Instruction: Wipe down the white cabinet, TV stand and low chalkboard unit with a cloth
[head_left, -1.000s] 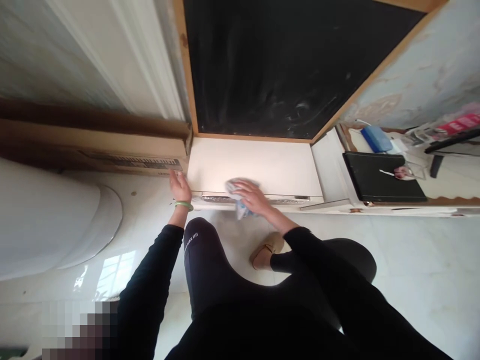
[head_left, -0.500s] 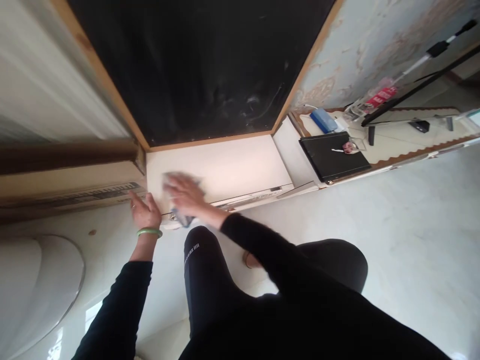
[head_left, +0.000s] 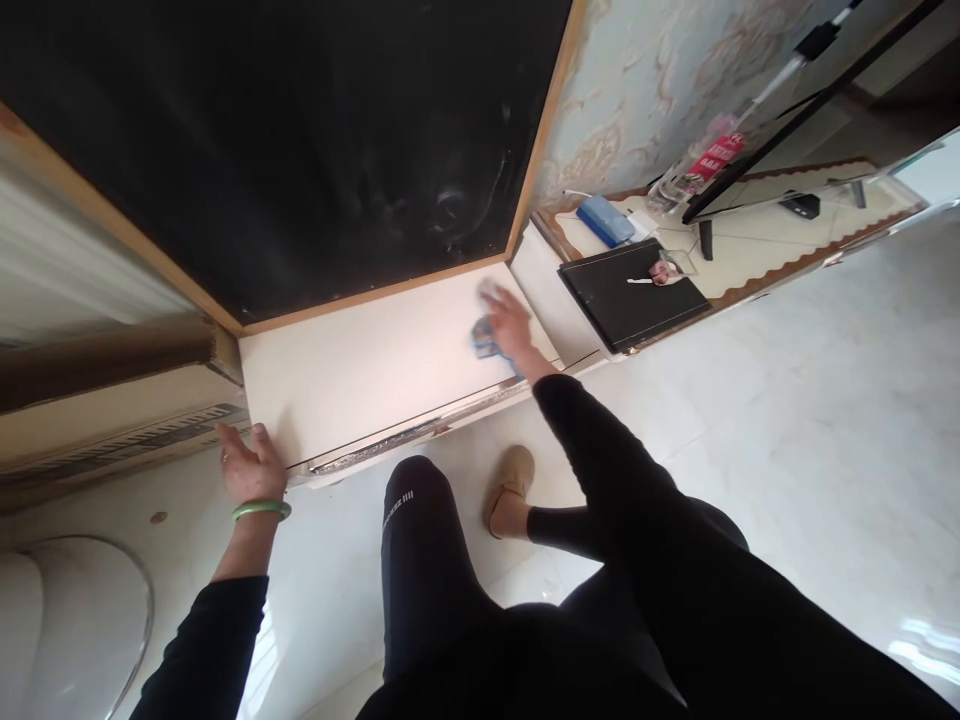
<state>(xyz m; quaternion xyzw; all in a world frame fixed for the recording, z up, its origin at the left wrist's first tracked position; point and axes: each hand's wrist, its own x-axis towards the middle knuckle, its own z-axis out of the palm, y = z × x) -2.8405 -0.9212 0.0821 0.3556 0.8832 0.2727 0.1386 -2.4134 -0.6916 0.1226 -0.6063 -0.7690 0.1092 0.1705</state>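
My right hand [head_left: 510, 325] presses a blue patterned cloth [head_left: 486, 340] on the right end of a low white surface [head_left: 375, 370]; the hand is slightly blurred. At the left front corner of that surface, my left hand [head_left: 251, 465] has its fingers apart and nothing in it, with a green bangle [head_left: 261, 509] on the wrist. Behind the surface stands a blackboard [head_left: 360, 150] in a wooden frame, with faint chalk smears.
To the right, a cabinet top [head_left: 795, 235] bears a black flat case [head_left: 634, 290], a blue box [head_left: 605, 220], a bottle with a red label [head_left: 701, 165] and a screen. A cardboard box [head_left: 127, 425] lies at the left.
My right hand has swept the cloth from the left end of the white surface to its right end. The view has shifted, and my left hand stays near the left corner.
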